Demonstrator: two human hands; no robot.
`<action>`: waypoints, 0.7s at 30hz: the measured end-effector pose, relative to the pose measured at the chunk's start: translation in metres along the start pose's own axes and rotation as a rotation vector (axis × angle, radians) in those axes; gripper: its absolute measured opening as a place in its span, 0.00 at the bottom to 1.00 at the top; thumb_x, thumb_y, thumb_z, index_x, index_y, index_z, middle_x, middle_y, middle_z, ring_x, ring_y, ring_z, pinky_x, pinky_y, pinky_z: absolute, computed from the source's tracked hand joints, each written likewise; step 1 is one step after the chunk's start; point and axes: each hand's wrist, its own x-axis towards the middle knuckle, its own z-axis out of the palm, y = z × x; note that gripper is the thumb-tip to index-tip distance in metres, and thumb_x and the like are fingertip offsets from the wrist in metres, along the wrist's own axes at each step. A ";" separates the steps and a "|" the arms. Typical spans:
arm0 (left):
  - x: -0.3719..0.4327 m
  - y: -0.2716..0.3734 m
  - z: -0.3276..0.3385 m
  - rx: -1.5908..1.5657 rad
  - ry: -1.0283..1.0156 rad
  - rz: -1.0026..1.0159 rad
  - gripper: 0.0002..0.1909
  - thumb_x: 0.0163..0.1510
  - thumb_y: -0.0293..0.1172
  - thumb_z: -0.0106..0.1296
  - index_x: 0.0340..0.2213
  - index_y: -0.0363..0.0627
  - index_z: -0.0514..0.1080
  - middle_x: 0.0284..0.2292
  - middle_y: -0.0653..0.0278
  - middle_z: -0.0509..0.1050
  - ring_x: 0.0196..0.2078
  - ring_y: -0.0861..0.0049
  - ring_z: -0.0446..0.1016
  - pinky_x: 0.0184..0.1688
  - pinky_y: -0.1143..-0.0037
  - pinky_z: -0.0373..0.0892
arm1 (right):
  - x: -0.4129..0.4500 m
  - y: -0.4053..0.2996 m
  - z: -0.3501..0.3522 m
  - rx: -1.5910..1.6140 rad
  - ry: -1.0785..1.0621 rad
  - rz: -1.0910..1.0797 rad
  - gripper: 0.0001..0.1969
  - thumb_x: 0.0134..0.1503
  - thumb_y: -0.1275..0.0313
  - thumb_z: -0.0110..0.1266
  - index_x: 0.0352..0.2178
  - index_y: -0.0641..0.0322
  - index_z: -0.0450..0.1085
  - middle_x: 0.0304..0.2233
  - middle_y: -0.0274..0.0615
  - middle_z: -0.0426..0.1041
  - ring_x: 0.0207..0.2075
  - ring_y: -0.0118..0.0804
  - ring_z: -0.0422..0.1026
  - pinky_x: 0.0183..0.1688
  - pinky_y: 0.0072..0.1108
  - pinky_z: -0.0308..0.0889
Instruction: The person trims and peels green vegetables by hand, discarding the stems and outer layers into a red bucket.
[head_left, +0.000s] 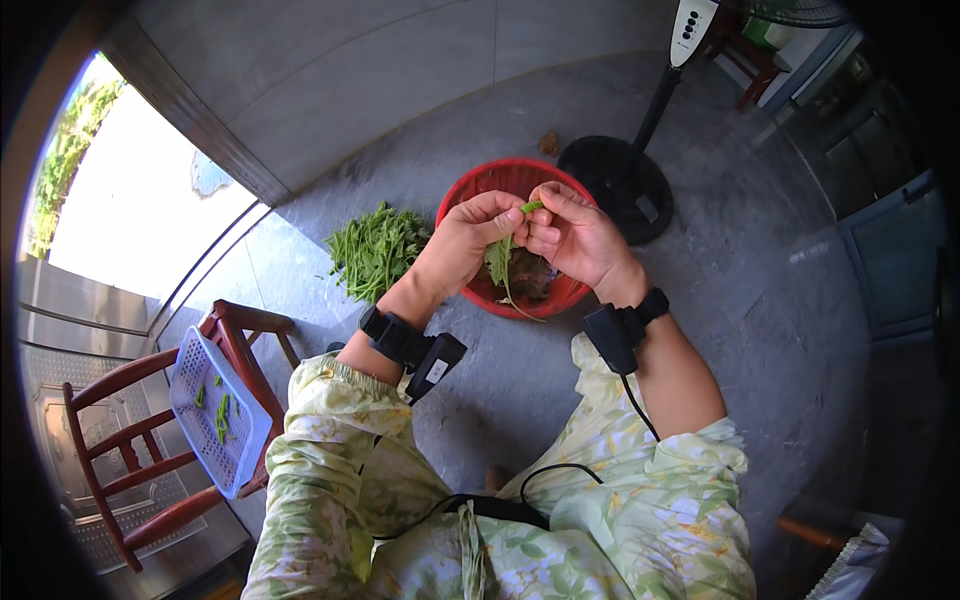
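Between the fingertips of my left hand (472, 236) and my right hand (577, 232) is a short green stem (531, 205), pinched from both sides. Both hands are above a red plastic basin (459, 193) on the floor. A green leaf (497, 261) with a thin pale strand hangs below my fingers, in front of the basin. Dark scraps (534, 279) lie inside the basin, partly hidden by my hands. Left of it, a heap of leafy green stalks (379, 251) rests on the floor.
A blue plastic basket (247, 442) with several short green pieces (222, 418) sits on a wooden chair (139, 476) at my left. Behind the red basin stands a pedestal fan with a round black base (637, 210). A doorway (157, 150) opens to bright daylight at upper left.
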 end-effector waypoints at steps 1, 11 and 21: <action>0.000 0.001 0.001 -0.013 -0.013 0.006 0.08 0.60 0.29 0.45 0.37 0.39 0.70 0.32 0.66 0.74 0.34 0.82 0.72 0.41 0.79 0.68 | 0.000 0.000 0.001 0.007 -0.010 0.004 0.08 0.59 0.71 0.49 0.26 0.60 0.71 0.22 0.35 0.70 0.19 0.24 0.63 0.28 0.18 0.63; -0.001 0.003 0.002 -0.068 -0.087 0.021 0.09 0.60 0.27 0.45 0.40 0.40 0.70 0.35 0.65 0.74 0.37 0.82 0.71 0.44 0.79 0.66 | 0.002 0.004 0.005 -0.033 0.040 -0.020 0.05 0.59 0.69 0.50 0.30 0.57 0.68 0.20 0.34 0.67 0.18 0.25 0.64 0.27 0.18 0.63; 0.005 -0.010 -0.008 -0.133 -0.050 0.053 0.03 0.60 0.27 0.44 0.35 0.42 0.66 0.31 0.61 0.75 0.33 0.78 0.73 0.40 0.78 0.70 | 0.002 0.010 0.001 -0.092 0.124 -0.004 0.07 0.59 0.68 0.50 0.27 0.56 0.65 0.18 0.33 0.66 0.16 0.24 0.62 0.19 0.14 0.57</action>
